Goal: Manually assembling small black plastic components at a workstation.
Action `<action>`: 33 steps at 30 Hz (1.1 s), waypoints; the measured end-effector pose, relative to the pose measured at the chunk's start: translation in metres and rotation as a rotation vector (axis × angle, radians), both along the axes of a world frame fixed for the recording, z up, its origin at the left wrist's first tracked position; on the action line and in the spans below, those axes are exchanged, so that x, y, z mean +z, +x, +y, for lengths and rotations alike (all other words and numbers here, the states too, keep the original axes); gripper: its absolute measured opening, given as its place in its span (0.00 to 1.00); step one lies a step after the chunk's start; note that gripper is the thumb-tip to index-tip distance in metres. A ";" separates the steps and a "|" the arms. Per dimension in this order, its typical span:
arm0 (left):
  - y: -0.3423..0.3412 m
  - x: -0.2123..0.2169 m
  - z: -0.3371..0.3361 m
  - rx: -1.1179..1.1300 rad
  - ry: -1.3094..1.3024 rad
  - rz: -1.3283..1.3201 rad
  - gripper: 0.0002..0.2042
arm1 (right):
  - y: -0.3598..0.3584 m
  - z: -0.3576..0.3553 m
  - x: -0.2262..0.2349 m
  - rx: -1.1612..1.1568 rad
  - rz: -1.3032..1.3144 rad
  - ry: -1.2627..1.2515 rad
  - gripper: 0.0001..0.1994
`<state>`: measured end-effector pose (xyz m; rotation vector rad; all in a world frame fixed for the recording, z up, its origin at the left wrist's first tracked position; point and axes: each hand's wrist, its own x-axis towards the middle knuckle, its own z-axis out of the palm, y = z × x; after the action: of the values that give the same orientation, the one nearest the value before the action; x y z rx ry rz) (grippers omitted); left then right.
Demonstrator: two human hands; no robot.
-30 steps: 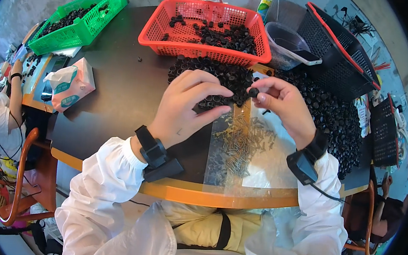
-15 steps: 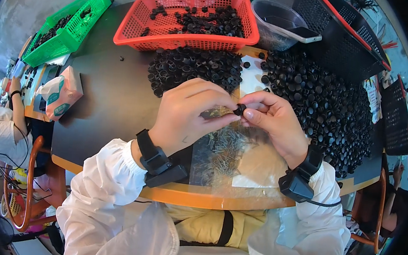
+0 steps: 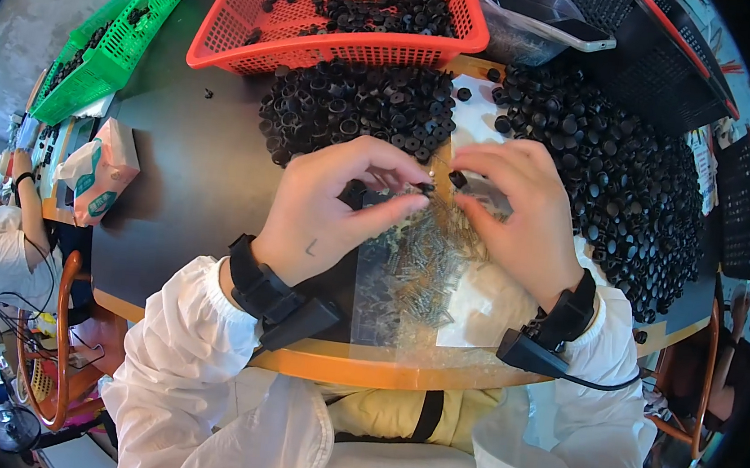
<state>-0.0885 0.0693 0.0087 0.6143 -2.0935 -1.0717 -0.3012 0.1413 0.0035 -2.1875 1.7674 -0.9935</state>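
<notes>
My left hand (image 3: 328,202) pinches a small black plastic part (image 3: 425,187) between thumb and forefinger. Facing it, my right hand (image 3: 526,212) has a small black cap (image 3: 458,180) at its fingertips. A gap separates the two pieces. Beneath my hands lies a heap of thin metal screws (image 3: 421,270), spread over clear film and white paper. Beyond my left hand is a pile of black ring-like parts (image 3: 351,105). Many round black caps (image 3: 619,185) are heaped to the right of my right hand.
A red basket (image 3: 339,47) of black parts stands at the back, beside a clear tub (image 3: 511,44) with a phone (image 3: 575,35) on it. Black baskets (image 3: 652,71) fill the far right. Leftward are a tissue pack (image 3: 110,174), a green basket (image 3: 109,46) and a seated person (image 3: 8,244).
My hands have moved apart from where they met over one black piece. Each now has a black piece at its fingertips. The view has shifted slightly.
</notes>
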 end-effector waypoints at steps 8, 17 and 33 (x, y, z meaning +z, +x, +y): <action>0.001 0.000 0.006 -0.116 0.376 0.045 0.22 | 0.004 0.002 0.007 0.241 -0.198 -0.084 0.17; 0.003 0.006 0.006 -0.085 0.611 0.115 0.19 | 0.007 0.003 0.006 0.271 -0.266 -0.164 0.14; 0.015 0.004 -0.025 -0.401 -0.463 -0.341 0.08 | 0.015 0.012 0.000 0.129 -0.596 0.236 0.13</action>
<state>-0.0731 0.0442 0.0124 0.1535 -2.7270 -0.6661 -0.2861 0.1536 0.0038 -1.6117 1.3667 -1.1759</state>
